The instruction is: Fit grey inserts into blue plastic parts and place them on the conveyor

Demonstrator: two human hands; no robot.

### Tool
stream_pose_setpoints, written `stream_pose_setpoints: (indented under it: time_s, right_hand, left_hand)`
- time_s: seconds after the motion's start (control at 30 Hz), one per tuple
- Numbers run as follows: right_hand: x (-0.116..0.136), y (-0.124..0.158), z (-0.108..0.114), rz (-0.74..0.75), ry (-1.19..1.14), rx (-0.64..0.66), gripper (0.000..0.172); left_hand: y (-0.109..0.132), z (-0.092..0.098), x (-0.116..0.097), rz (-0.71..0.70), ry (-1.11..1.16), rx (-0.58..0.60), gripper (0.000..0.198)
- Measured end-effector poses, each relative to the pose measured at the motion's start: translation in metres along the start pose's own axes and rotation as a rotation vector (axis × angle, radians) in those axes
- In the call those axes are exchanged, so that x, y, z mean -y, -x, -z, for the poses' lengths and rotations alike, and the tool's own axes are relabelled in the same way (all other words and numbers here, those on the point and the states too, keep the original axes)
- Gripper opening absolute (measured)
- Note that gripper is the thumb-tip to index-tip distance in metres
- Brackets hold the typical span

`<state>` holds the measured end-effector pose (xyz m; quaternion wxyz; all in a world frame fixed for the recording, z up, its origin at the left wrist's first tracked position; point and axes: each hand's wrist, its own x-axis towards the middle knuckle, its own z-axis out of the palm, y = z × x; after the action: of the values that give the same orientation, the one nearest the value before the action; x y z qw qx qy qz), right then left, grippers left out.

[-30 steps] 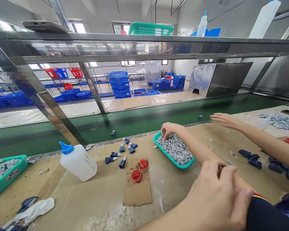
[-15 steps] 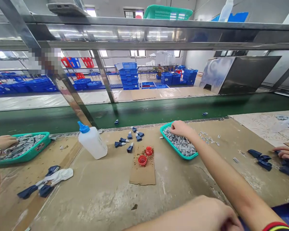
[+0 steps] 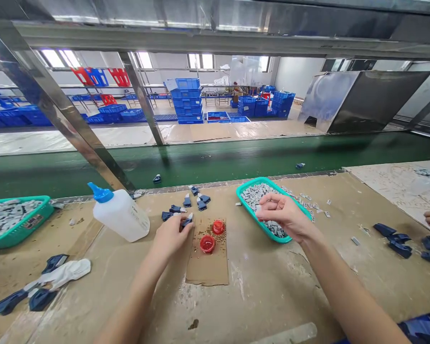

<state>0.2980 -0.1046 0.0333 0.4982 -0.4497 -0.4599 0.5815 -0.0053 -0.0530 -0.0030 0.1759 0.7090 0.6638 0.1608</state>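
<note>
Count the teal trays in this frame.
2: one teal tray beneath the right hand, another teal tray at the far left of the view. Others may lie out of frame.

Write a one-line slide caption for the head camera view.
Left hand at dark blue parts, right hand over grey pieces in a teal tray.

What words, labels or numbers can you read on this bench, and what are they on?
No text here can be read.
Label on the white squeeze bottle: too small to read.
Tag on the side of the teal plastic basket: too small and blurred to read.
</note>
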Motion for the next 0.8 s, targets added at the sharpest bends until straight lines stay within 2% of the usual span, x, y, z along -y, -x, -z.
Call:
stream_pose_setpoints:
  time_s: [0.07, 0.17, 0.27, 0.37, 0.43, 0.5, 0.57, 0.8]
  right_hand:
    - [-0.013, 0.001, -0.016, -0.019, -0.003, 0.013, 0.028]
    - [-0.037, -0.003, -0.041, -0.041, 0.052, -0.011, 0.028]
    - [-0.057, -0.010, -0.058, -0.062, 0.112, -0.080, 0.028]
    - [-0.069, -0.018, -0.067, -0.087, 0.131, -0.127, 0.028]
    - [-0.073, -0.022, -0.069, -0.101, 0.126, -0.138, 0.028]
    - [-0.075, -0.025, -0.071, -0.115, 0.118, -0.135, 0.028]
    - [-0.076, -0.026, -0.074, -0.123, 0.107, -0.130, 0.028]
    - [-0.078, -0.027, -0.079, -0.167, 0.105, -0.171, 0.027]
  left_hand:
    - [0.004, -0.001, 0.003, -0.018, 0.006, 0.035, 0.029]
    - [0.017, 0.001, 0.005, -0.031, 0.092, 0.012, 0.035]
    - [0.040, 0.008, 0.000, 0.026, 0.463, -0.024, 0.035]
    - [0.065, 0.015, -0.014, 0.212, 0.910, -0.036, 0.036]
    - [0.077, 0.019, -0.023, 0.327, 1.073, -0.047, 0.032]
    - [0.083, 0.020, -0.027, 0.385, 1.140, -0.047, 0.029]
    - [0.085, 0.019, -0.026, 0.380, 1.168, -0.063, 0.030]
    - [0.084, 0.010, -0.017, 0.304, 1.245, -0.277, 0.037]
